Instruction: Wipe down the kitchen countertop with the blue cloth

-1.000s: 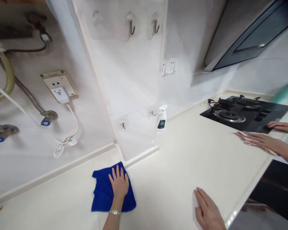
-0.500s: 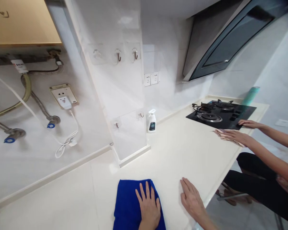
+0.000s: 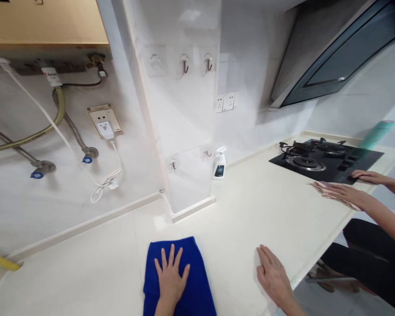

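Note:
A blue cloth (image 3: 195, 281) lies spread on the white countertop (image 3: 237, 228) in the near middle of the view. My left hand (image 3: 171, 281) presses flat on the cloth with its fingers spread, palm down. Further right, my right hand (image 3: 274, 275) rests on the bare countertop close to its front edge. Its fingers are stretched out and it holds nothing. A white spray bottle (image 3: 219, 164) stands upright against the wall beside the tiled pillar, beyond both hands.
At right, a co-worker's hand (image 3: 345, 193) rests on a beige cloth (image 3: 325, 188) beside a black gas stove (image 3: 345, 164); their other hand (image 3: 368, 176) touches the stove's edge. A turquoise bottle (image 3: 378, 131) stands behind. A pillar (image 3: 191, 184) juts onto the counter. A yellow hose (image 3: 3, 260) lies at left.
My view has turned left, so the room appears shifted right. My left hand and the blue cloth have moved left over the countertop, and the cloth has turned slightly. My right hand stays put.

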Demonstrator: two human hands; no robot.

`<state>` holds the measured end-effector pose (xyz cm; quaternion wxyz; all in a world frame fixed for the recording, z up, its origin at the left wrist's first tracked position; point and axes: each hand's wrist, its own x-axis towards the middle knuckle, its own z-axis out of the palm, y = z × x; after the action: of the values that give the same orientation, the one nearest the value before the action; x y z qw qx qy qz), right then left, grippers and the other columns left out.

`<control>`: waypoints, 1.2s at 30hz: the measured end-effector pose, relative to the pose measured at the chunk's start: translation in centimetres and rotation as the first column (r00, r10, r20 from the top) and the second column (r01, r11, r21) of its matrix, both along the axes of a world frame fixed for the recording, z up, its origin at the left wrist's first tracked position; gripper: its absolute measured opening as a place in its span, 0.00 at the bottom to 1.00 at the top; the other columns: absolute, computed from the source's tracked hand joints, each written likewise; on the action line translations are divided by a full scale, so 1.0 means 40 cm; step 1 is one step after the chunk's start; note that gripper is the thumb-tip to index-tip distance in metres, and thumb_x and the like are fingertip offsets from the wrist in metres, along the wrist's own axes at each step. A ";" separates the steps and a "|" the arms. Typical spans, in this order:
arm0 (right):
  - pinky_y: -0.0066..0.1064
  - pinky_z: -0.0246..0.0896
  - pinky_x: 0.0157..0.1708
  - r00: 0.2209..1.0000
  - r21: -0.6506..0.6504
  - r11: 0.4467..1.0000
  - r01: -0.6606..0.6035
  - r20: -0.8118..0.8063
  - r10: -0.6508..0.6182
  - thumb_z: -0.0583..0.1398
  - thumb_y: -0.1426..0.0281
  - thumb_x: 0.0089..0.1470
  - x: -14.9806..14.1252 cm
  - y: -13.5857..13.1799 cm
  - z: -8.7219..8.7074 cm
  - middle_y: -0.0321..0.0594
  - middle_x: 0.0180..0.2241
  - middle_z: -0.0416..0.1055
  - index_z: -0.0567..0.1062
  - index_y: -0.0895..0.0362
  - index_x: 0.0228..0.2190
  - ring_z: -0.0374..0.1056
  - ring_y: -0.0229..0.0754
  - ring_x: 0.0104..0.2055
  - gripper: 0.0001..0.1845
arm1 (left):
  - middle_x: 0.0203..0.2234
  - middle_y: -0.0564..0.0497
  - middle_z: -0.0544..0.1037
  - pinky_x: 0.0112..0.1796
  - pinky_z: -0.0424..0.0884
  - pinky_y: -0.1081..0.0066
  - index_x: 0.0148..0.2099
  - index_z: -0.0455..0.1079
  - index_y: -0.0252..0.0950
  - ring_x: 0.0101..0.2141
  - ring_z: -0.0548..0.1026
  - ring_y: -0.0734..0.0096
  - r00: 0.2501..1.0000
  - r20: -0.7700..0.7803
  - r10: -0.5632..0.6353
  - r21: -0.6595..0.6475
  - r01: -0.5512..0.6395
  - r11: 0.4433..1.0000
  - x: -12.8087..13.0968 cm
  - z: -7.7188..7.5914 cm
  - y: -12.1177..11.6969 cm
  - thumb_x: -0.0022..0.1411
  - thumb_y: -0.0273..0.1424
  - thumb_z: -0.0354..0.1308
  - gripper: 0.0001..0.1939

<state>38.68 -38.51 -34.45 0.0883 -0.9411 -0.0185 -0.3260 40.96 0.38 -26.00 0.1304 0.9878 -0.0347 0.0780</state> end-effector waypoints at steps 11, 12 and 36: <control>0.52 0.64 0.57 1.000 -0.026 0.999 -0.029 -0.004 0.029 0.49 0.71 0.59 -0.002 -0.005 -0.002 0.55 0.63 0.58 0.47 0.59 0.67 0.57 0.57 0.64 0.36 | 0.51 0.37 0.73 0.55 0.71 0.50 0.56 0.70 0.34 0.54 0.71 0.48 0.844 -0.116 0.523 -0.239 -0.535 0.810 -0.085 0.105 0.296 0.67 0.43 0.39 0.27; 0.52 0.64 0.58 1.000 -0.023 0.999 -0.025 -0.009 0.025 0.49 0.71 0.59 -0.003 -0.004 0.000 0.55 0.63 0.58 0.48 0.59 0.67 0.57 0.57 0.64 0.36 | 0.48 0.38 0.74 0.53 0.71 0.49 0.52 0.71 0.35 0.52 0.72 0.47 0.834 -0.126 0.538 -0.195 -0.552 0.811 -0.115 0.100 0.302 0.66 0.43 0.40 0.26; 0.52 0.62 0.60 0.999 0.020 1.000 -0.014 -0.029 0.015 0.49 0.71 0.59 -0.011 0.009 0.014 0.53 0.65 0.57 0.46 0.57 0.68 0.57 0.56 0.65 0.37 | 0.67 0.47 0.64 0.64 0.63 0.48 0.66 0.61 0.44 0.67 0.58 0.56 0.995 0.072 -0.072 -0.031 0.075 0.997 0.008 0.027 0.019 0.68 0.36 0.45 0.26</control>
<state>38.24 -38.15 -33.91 0.1000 -0.9447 -0.0209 -0.3116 41.30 1.15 -24.91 0.1484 0.9802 -0.0742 0.1085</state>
